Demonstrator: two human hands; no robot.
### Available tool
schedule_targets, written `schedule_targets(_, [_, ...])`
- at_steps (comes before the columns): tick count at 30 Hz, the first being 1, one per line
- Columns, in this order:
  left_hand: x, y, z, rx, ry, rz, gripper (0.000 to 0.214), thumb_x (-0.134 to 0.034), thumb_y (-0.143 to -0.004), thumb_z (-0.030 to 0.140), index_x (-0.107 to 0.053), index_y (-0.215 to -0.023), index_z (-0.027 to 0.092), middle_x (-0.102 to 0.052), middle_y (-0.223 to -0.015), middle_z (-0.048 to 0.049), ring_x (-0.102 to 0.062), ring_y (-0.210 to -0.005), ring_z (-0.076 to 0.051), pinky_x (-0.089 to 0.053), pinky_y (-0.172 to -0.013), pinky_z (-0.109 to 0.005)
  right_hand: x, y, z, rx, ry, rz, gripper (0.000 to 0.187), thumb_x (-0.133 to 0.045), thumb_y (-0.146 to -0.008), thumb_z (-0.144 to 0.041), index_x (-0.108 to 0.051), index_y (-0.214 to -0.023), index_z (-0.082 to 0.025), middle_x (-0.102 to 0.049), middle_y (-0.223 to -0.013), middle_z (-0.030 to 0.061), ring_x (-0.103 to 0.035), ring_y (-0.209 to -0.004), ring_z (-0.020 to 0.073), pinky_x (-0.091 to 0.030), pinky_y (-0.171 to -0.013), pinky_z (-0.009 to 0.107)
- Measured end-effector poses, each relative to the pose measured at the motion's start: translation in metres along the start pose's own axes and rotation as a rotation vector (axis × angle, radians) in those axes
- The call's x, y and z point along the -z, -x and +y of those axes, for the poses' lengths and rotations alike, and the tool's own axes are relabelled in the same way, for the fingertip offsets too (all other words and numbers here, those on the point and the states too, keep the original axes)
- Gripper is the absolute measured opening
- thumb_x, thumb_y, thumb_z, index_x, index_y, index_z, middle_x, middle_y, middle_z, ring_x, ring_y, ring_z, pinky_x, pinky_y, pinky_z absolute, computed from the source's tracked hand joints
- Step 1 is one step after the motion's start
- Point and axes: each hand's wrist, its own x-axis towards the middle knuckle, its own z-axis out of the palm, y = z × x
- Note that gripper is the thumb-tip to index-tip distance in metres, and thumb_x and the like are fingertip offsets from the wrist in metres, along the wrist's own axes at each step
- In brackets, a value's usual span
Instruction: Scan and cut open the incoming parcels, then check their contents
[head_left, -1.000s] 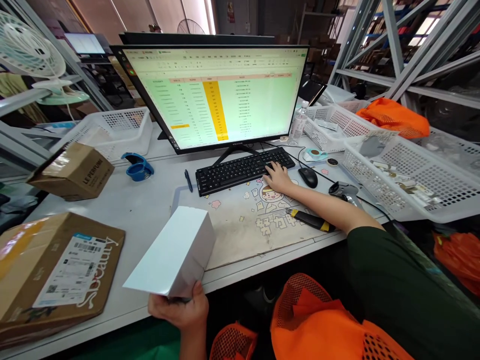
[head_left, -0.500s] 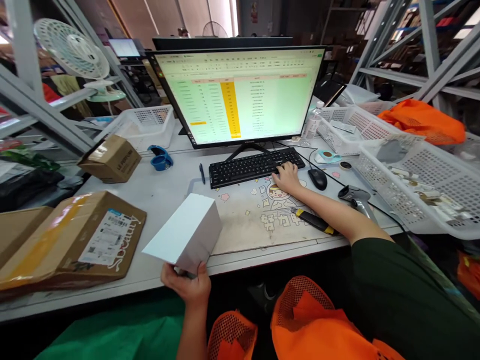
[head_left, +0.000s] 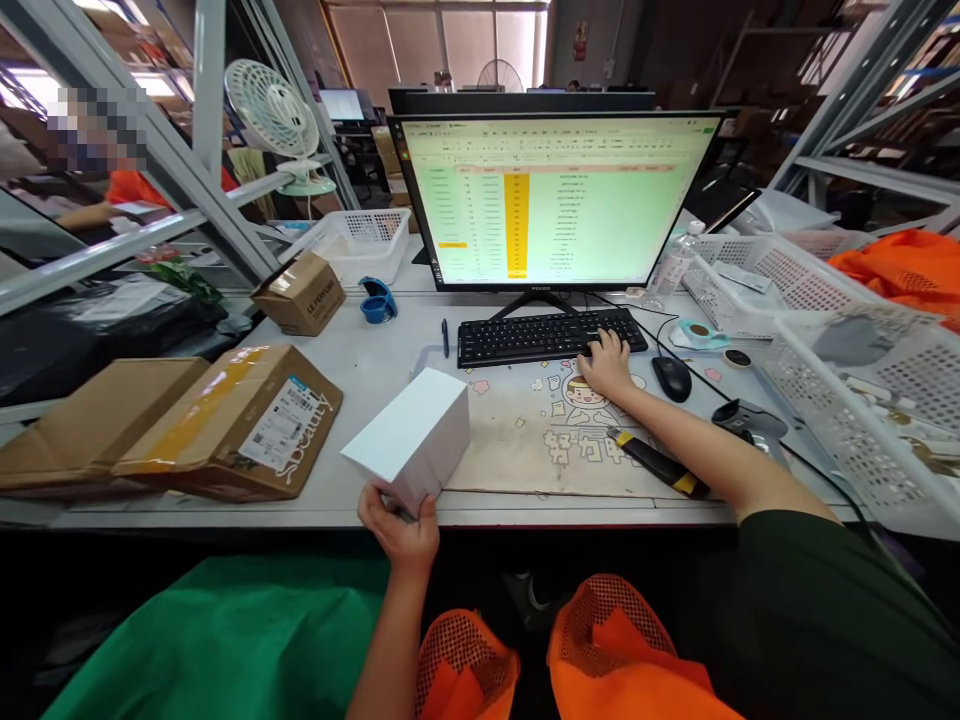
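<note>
My left hand [head_left: 403, 525] grips the near end of a white box [head_left: 414, 435], which is tilted over the desk's front edge; the box hides some of the fingers. Spread fingers of my right hand [head_left: 606, 366] rest on the right part of a black keyboard [head_left: 517, 340]. Behind the keyboard stands a monitor [head_left: 592, 220] showing a spreadsheet with one orange column. A black mouse [head_left: 671, 379] lies right of that hand. Under my right forearm is a yellow and black box cutter [head_left: 656, 464] on the printed desk mat [head_left: 517, 470].
Brown cartons [head_left: 232, 425] and a smaller carton [head_left: 300, 293] stand at the left, near a blue-lidded item [head_left: 377, 302] and a pen [head_left: 445, 338]. On the right are a barcode scanner [head_left: 750, 420], a clear bottle [head_left: 675, 262] and white baskets [head_left: 840, 420]. A metal frame [head_left: 202, 110] flanks the desk.
The view has swung left, so the scene sits further right in the picture. My left hand still holds the white box, and my right hand stays on the keyboard with its fingers more spread.
</note>
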Motion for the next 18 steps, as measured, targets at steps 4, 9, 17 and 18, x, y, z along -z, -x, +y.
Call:
schedule_targets(4, [0.0001,-0.001,0.0045,0.028,0.007,0.017,0.108,-0.066,-0.085,0.084,-0.032,-0.156,0.011,-0.041,-0.14,-0.0253,-0.05,-0.132,-0.037,-0.058,-0.095,-0.05,-0.0013,-0.0006,0.0004,0.004,-0.005,-0.009,0.053,-0.045,-0.101,-0.043,-0.063,-0.136,-0.007,-0.037,-0.171,0.0275,-0.026,-0.16,0.044,-0.023,-0.125,0.068])
schedule_targets(9, [0.0004,-0.0013,0.0062,-0.011,0.007,0.034,0.102,-0.068,-0.088,0.079,-0.033,-0.157,0.012,-0.042,-0.138,-0.0239,-0.052,-0.131,-0.036,-0.057,-0.1,-0.052,-0.002,-0.001,-0.0004,-0.013,-0.038,0.032,0.056,-0.047,-0.1,-0.042,-0.06,-0.141,-0.006,-0.042,-0.167,0.0278,-0.029,-0.157,0.0433,-0.023,-0.126,0.065])
schedule_targets(17, [-0.0007,-0.0005,0.0069,-0.06,-0.006,0.049,0.102,-0.07,-0.088,0.077,-0.036,-0.157,0.009,-0.045,-0.138,-0.0258,-0.053,-0.129,-0.037,-0.054,-0.102,-0.053,0.0047,0.0048,-0.0029,-0.033,-0.082,0.022,0.053,-0.05,-0.098,-0.036,-0.064,-0.139,-0.005,-0.052,-0.156,0.0289,-0.047,-0.143,0.0429,-0.034,-0.119,0.059])
schedule_targets(18, [-0.0014,-0.0008,0.0076,-0.041,0.006,0.052,0.103,-0.071,-0.087,0.078,-0.038,-0.155,0.009,-0.046,-0.138,-0.0264,-0.053,-0.13,-0.037,-0.054,-0.102,-0.054,0.0075,0.0053,-0.0037,-0.031,-0.093,0.013,0.054,-0.05,-0.097,-0.035,-0.063,-0.139,-0.004,-0.052,-0.156,0.0296,-0.049,-0.141,0.0431,-0.037,-0.117,0.058])
